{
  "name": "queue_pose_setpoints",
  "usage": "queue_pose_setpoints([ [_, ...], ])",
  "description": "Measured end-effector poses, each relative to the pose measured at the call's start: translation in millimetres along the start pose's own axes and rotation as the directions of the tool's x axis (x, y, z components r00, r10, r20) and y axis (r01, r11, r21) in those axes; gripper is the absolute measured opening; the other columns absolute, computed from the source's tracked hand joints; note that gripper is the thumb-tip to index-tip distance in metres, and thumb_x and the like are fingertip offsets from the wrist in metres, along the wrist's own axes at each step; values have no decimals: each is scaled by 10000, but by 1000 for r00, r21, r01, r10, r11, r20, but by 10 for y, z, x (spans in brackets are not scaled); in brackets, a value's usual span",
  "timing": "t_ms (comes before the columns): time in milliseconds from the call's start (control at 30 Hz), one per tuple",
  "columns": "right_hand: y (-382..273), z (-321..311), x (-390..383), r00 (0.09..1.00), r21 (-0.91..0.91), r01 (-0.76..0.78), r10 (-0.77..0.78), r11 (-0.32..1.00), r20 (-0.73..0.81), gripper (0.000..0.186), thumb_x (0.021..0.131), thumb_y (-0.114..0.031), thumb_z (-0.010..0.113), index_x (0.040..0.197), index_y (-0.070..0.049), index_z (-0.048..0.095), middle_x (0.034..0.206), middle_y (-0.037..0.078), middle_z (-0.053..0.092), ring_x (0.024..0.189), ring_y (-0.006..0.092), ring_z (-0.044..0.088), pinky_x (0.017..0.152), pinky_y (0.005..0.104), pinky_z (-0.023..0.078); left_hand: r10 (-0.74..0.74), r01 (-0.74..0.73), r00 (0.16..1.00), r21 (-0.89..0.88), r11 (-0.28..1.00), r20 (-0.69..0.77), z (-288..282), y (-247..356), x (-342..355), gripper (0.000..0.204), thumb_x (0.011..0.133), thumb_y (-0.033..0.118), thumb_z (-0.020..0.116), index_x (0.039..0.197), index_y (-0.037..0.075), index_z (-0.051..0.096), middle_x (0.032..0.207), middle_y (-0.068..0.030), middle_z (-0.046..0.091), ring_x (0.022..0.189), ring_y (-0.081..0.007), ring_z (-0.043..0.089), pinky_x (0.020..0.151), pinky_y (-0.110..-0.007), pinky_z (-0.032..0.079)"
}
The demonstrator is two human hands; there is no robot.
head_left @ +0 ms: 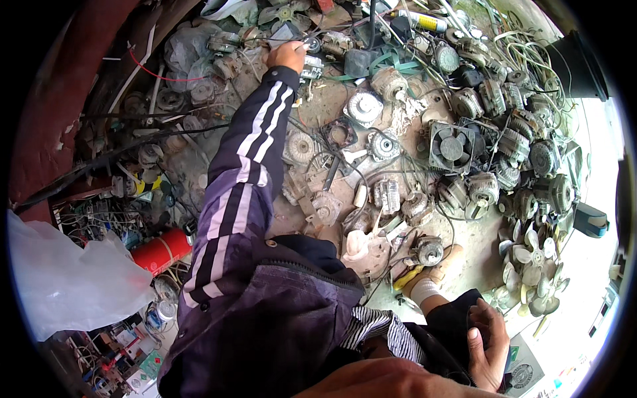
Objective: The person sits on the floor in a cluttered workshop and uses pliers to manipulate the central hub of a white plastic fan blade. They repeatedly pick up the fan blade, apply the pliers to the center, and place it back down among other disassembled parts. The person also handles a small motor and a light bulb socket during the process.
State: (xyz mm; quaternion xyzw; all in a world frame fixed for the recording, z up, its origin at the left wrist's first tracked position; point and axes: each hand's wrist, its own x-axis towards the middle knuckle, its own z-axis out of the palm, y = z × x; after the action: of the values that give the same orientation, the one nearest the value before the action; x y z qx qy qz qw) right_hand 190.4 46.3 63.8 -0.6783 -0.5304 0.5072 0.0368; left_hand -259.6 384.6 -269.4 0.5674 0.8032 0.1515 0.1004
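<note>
My left hand is stretched far forward at the end of a purple sleeve with white stripes. Its fingers are closed; whatever they grip is hidden beneath the hand. Beside it lies a silvery metal part, with a small round motor just beyond. At the lower right, my right hand rests near my dark-clothed knee, holding nothing, its fingers loosely bent and the thumb apart. Between the hands, several dusty electric motors lie on the ground, among them a pale round one and another by my foot.
A square black fan lies right of the middle, before a heap of motors. Metal fan blades are piled at the right. Loose cables cross the ground. At left are a red cylinder and a clear plastic bag. A yellow-labelled can lies far back.
</note>
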Motion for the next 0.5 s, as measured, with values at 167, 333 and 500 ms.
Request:
queue_pose_setpoints([
  [167, 119, 78, -48, 999, 61, -21, 23, 998, -34, 423, 930, -236, 535, 1239, 49, 495, 1131, 181, 578, 1054, 251, 547, 942, 351, 404, -23, -18, 996, -444, 896, -86, -56, -464, -537, 317, 880, 363, 582, 1020, 101, 693, 867, -90, 704, 820, -228, 652, 761, -321, 473],
  [333, 60, 146, 17, 999, -7, 14, -14, 1000, -42, 492, 913, -302, 561, 1243, 55, 485, 1051, 169, 592, 966, 214, 575, 878, 308, 433, -26, 51, 998, -509, 859, 55, -346, -240, -1420, 261, 874, 268, 636, 977, 36, 695, 851, -62, 703, 779, -114, 618, 749, -261, 467],
  [500, -3, 155, 200, 995, -97, 96, -96, 991, 12, 449, 910, -232, 565, 1244, 57, 484, 1075, 182, 588, 989, 243, 584, 887, 330, 442, 264, -217, 963, -424, 879, 55, -575, 45, -2119, 282, 838, 349, 645, 932, 95, 722, 795, -147, 685, 723, -276, 668, 729, -365, 504],
])
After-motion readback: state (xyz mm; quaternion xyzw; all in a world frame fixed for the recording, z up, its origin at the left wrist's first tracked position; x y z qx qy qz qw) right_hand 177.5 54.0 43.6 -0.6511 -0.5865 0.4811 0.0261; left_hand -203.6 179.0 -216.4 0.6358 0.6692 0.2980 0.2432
